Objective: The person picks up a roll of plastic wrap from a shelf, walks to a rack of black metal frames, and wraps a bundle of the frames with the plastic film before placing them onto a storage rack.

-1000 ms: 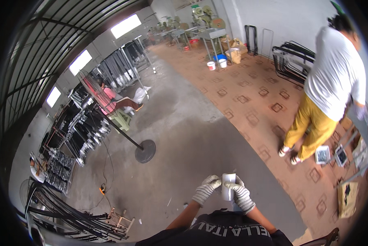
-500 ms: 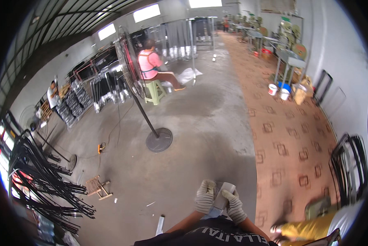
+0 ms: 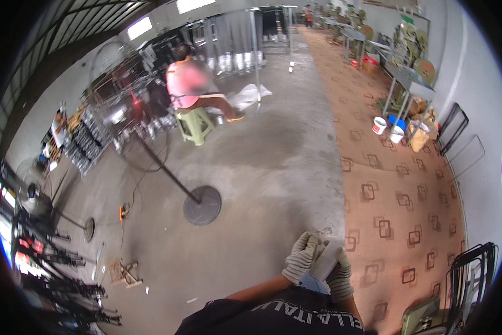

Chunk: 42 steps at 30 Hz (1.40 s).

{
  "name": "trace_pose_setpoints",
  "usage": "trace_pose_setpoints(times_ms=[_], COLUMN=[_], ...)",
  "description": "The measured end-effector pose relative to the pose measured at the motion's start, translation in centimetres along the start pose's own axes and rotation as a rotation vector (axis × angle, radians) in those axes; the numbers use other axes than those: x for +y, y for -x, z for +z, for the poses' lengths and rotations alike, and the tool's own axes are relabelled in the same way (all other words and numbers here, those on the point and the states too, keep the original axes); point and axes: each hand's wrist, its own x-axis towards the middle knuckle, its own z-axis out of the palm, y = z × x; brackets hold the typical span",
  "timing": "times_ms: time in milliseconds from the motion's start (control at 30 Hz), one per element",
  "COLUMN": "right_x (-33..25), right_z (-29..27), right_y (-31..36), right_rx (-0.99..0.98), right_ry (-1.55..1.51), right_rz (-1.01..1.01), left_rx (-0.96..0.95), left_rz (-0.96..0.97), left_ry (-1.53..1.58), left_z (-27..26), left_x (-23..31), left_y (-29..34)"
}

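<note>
In front of my dark shirt, both hands wear white gloves with grey stripes. My right hand point(image 3: 342, 273) is wrapped round a flat, pale grey block-shaped thing point(image 3: 326, 261), held tilted. A light blue piece point(image 3: 314, 283) shows at its lower end, against the shirt. My left hand point(image 3: 304, 254) is close by on the left, its fingers curled together near the block's upper end. What those fingers pinch, if anything, is too small to make out.
A pedestal fan's round base point(image 3: 202, 205) stands ahead on the concrete floor. A small wooden stool point(image 3: 123, 272) and black metal frames point(image 3: 66, 285) are at left. Beyond, someone sits on a green stool point(image 3: 194, 126). Machines point(image 3: 408, 78) and black frames point(image 3: 474, 273) line the right wall.
The view has shifted, and both hands now appear farther right, still close together at the grey block. The yellow-trousered leg at lower right is out of view.
</note>
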Motion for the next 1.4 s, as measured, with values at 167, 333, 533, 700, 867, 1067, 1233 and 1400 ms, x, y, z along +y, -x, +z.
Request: trace_pose_setpoints(times_ms=[167, 333, 533, 700, 867, 1067, 1233, 1400], right_x=[-3.6, -10.9, -19.0, -20.1, -24.2, -30.3, -33.7, -34.0], right_z=[-1.4, -1.0, 1.8, 0.8, 2.7, 5.7, 6.0, 3.9], right_y=[-13.7, -28.7, -42.1, -52.4, -63.8, -80.7, -90.9, -100.9], right_rx=[-0.022, -0.189, -0.226, -0.119, -0.125, -0.101, -0.176, -0.118], right_ry=[-0.049, -0.190, -0.121, -0.238, -0.222, -0.163, -0.236, -0.175], right_rz=[0.110, 0.202, 0.317, 0.406, 0.330, 0.152, 0.108, 0.158], left_rx=[-0.081, 0.053, 0.024, 0.158, 0.124, 0.061, -0.112, -0.174], left_rz=[-0.233, -0.136, -0.022, -0.117, -0.058, -0.084, -0.203, -0.269], left_ry=[0.117, 0.104, -0.097, 0.095, 0.121, 0.088, 0.023, -0.001], left_z=[1.0, 10.1, 17.0, 19.3, 23.1, 30.7, 35.5, 35.7], left_x=[-2.9, 0.3, 5.7, 3.6, 4.7, 10.6, 13.6, 9.4], left_y=[-13.8, -26.7, -38.8, -50.1, -63.6, -80.1, -89.6, -99.3])
